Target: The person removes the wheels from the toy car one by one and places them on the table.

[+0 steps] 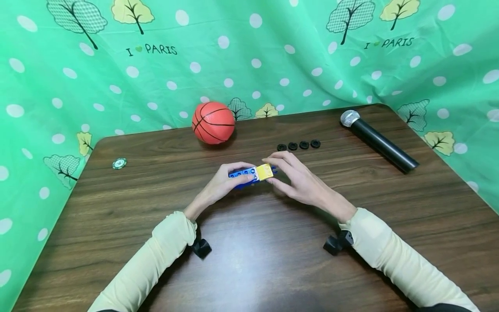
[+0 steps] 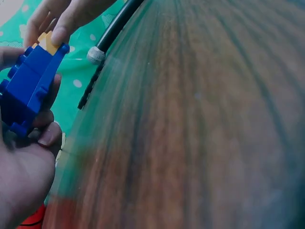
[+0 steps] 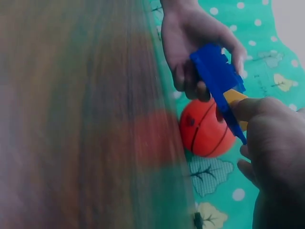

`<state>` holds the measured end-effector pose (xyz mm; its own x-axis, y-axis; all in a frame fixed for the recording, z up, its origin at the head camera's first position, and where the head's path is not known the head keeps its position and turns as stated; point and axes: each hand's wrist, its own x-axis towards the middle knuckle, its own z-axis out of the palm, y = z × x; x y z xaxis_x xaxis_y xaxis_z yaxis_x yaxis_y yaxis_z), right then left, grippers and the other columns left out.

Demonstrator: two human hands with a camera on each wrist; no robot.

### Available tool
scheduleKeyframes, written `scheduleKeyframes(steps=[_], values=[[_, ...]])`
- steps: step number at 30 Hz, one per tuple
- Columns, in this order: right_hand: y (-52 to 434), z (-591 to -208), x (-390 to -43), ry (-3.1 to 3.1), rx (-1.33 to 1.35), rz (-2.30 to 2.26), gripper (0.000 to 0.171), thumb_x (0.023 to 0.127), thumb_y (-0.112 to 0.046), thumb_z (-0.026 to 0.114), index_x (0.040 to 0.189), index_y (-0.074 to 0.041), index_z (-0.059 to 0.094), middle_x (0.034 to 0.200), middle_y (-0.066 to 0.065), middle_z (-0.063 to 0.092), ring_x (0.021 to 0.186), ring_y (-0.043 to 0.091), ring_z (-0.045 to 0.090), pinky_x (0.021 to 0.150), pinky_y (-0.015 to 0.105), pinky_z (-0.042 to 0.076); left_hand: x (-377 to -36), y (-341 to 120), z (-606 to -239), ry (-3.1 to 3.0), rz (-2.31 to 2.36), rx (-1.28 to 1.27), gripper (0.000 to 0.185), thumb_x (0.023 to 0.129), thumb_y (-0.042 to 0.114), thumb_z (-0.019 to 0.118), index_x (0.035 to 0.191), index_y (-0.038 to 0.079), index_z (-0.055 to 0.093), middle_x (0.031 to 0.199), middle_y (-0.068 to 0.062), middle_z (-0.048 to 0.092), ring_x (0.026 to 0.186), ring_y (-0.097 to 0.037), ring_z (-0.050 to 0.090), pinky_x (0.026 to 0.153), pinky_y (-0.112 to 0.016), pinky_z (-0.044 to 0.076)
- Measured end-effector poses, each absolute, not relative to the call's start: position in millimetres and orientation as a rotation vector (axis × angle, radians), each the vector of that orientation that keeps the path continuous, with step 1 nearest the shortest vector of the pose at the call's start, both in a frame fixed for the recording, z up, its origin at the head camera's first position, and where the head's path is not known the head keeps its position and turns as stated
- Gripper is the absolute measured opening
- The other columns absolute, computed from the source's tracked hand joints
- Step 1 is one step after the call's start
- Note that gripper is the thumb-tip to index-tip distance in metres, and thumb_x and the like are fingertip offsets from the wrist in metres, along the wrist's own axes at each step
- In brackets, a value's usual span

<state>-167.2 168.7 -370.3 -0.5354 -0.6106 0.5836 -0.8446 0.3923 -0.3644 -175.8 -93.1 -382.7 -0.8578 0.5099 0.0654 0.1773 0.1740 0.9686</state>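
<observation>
Just above the middle of the head view, both hands meet over the wooden table (image 1: 249,260) around a blue brick assembly (image 1: 242,174) with a yellow brick (image 1: 264,171) sitting at its right end. The left hand (image 1: 220,186) has its fingers and thumb curled round the left part of the blue brick assembly; in the left wrist view it fills the upper left of the frame, blue studs showing between the fingers. The right hand (image 1: 300,180) comes in from the right and pinches the yellow brick between thumb and fingertips (the right wrist view shows a fingertip pressed on the yellow face at centre right).

The long axis of the blue brick assembly runs roughly left to right across the head view, tilted slightly upward toward the right, so the yellow brick lies at the end that points toward the right hand and away from the left palm. The right hand is the nearer one to the yellow brick; the left only steadies the blue part. Whether the yellow brick is fully seated on the studs cannot be told.

Beyond the hands lie a small basketball (image 1: 213,122) at upper centre left, a row of black discs (image 1: 298,145) just above the right hand, a microphone (image 1: 378,140) at upper right, and a green chip (image 1: 119,163) at far left
</observation>
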Motion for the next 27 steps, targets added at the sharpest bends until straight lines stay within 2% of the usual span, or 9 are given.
scheduleKeyframes(steps=[3,8,13,19,27], values=[[167.4,-372.5,-164.5,-2.268,1.29,0.949,0.048,0.088,0.0,0.08,0.132,0.003,0.061,0.128,0.014,0.059,0.117,0.027,0.058,0.099,0.039,0.048,-175.3,-96.5,-383.3,2.21,1.71,0.709,0.039,0.1,0.024,0.064,0.135,0.006,0.066,0.119,-0.011,0.066,0.101,-0.025,0.057,0.081,-0.033,0.049],[167.4,-374.0,-161.1,-2.23,1.262,1.04,0.049,0.085,0.004,0.081,0.13,0.004,0.06,0.126,0.014,0.062,0.112,0.026,0.061,0.095,0.036,0.05,-172.1,-102.6,-382.0,2.218,1.748,0.793,0.04,0.098,0.025,0.068,0.136,0.011,0.066,0.124,-0.008,0.065,0.101,-0.026,0.059,0.08,-0.035,0.051],[169.2,-374.9,-159.1,-2.228,1.191,1.115,0.048,0.085,0.006,0.08,0.129,0.003,0.061,0.124,0.014,0.063,0.106,0.023,0.061,0.086,0.042,0.053,-166.3,-112.0,-381.2,2.327,1.811,0.873,0.048,0.093,0.018,0.076,0.138,0.011,0.063,0.131,-0.003,0.065,0.108,-0.024,0.058,0.093,-0.039,0.048],[169.8,-376.4,-159.7,-2.229,1.142,1.155,0.047,0.085,0.006,0.08,0.129,0.002,0.062,0.124,0.013,0.064,0.104,0.024,0.062,0.083,0.045,0.053,-159.1,-123.5,-383.0,2.438,1.925,0.912,0.056,0.087,0.006,0.082,0.138,0.006,0.061,0.128,-0.004,0.067,0.11,-0.023,0.06,0.098,-0.048,0.047],[167.4,-380.0,-159.6,-2.235,1.135,1.18,0.047,0.085,0.006,0.08,0.128,0.002,0.063,0.124,0.013,0.066,0.103,0.024,0.062,0.084,0.044,0.053,-155.9,-127.9,-388.2,2.617,1.857,1.003,0.044,0.085,0.005,0.086,0.126,0.008,0.071,0.12,-0.001,0.069,0.111,-0.02,0.06,0.096,-0.043,0.049]])
